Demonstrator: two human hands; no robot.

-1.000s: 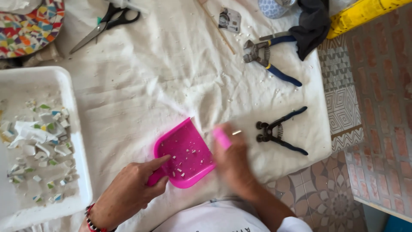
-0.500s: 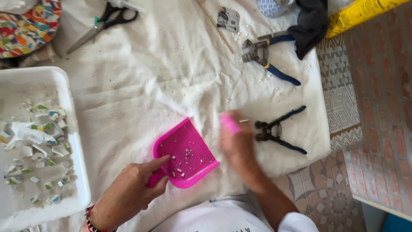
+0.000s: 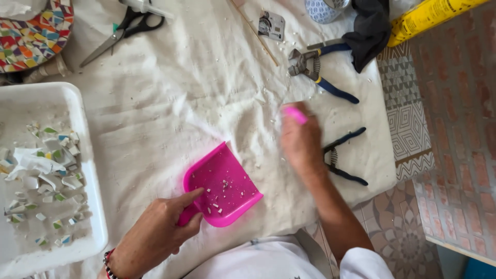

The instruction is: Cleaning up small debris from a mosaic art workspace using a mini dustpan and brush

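Observation:
My left hand (image 3: 157, 232) grips the handle of a small pink dustpan (image 3: 222, 183) that lies on the white cloth (image 3: 196, 82). A few pale tile crumbs sit inside the pan. My right hand (image 3: 302, 142) is closed around a small pink brush (image 3: 295, 113), only its pink end showing above my fingers. The brush hand hovers over the cloth to the right of the pan, blurred by motion. Small white chips are scattered on the cloth around it.
Black-handled nippers (image 3: 343, 155) lie just right of my right hand. Blue-handled nippers (image 3: 320, 70) and a dark rag (image 3: 369, 31) are farther back. Scissors (image 3: 124, 28) and a mosaic plate (image 3: 31, 36) are top left. A white tray (image 3: 85, 170) of tile pieces is at left.
My right hand with the brush has moved away from the dustpan, up and to the right over the cloth. The left hand and the pan have stayed in place.

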